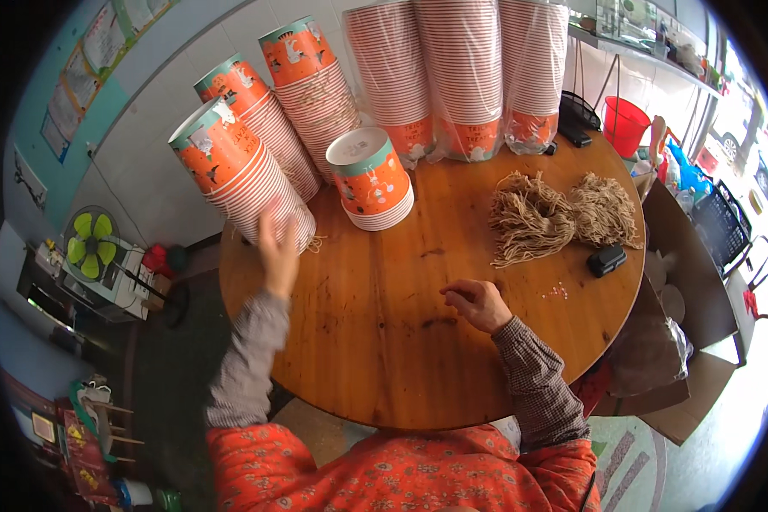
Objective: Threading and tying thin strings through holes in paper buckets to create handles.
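Note:
My left hand (279, 256) is raised in front of the nearest left stack of paper tubs (218, 158), its fingers apart and slightly blurred. Whether it touches the tubs I cannot tell. These tubs are orange with a green band and cartoon figures, nested upside down with pale rims showing. A bit of twine (317, 244) shows at that stack's foot. Right of it stands a short stack of paper tubs (372, 181). My right hand (480, 305) is over the middle right of the table, fingers curled together with nothing visible in them.
Behind stand two more tall stacks (309, 72) and several plastic-wrapped stacks (459, 77). Twine bundles (563, 218) lie at the right of the round wooden table (375, 341), near a small black device (607, 260). A red bucket (626, 125) and open cardboard box (687, 256) are beyond its right edge.

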A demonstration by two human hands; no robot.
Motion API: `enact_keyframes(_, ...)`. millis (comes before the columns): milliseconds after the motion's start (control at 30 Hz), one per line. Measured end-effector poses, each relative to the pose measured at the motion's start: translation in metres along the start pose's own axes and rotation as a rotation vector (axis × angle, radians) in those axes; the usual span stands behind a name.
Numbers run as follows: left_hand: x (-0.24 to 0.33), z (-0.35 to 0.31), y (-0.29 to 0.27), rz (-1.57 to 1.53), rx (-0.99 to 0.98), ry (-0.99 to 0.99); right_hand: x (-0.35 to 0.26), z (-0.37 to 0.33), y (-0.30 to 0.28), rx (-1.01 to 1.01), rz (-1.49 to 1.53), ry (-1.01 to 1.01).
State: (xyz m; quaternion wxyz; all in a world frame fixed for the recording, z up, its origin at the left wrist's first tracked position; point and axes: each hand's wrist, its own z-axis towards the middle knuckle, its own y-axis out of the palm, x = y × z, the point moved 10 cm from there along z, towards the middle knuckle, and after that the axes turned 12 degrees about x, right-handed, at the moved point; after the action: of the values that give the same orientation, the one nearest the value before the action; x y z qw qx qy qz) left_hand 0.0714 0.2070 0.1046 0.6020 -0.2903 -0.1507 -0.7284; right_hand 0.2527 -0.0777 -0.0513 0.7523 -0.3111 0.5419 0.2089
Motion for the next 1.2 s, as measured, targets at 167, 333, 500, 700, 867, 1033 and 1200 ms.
enact_keyframes(167, 0.215, -0.127, 0.017, -0.734, -0.214, -0.029, 0.005, 0.003, -0.004, 0.052, -0.081, -0.013)
enact_keyframes(333, 0.305, -0.15, -0.003, -1.582, -0.169, -0.562, 0.016, 0.005, -0.011, 0.102, -0.099, -0.005)
enact_keyframes(500, 0.312, -0.163, 0.007, -1.407, -0.09, -0.684, 0.016, 0.003, -0.01, 0.112, -0.071, 0.001)
enact_keyframes(700, 0.321, -0.176, 0.03, -1.297, -0.056, -0.632, 0.003, -0.002, -0.049, 0.395, -0.5, -0.195)
enact_keyframes(867, 0.329, -0.187, 0.032, -1.395, -0.135, -0.619, 0.02, 0.009, -0.142, 0.71, -0.694, -0.133)
enact_keyframes(1033, 0.338, -0.196, 0.016, -1.44, -0.208, -0.592, 0.058, 0.023, -0.144, 0.583, -0.739, 0.027)
enact_keyframes(1200, 0.352, -0.204, -0.028, -1.256, 0.028, -0.551, 0.075, 0.029, -0.153, 0.581, -0.807, -0.028)
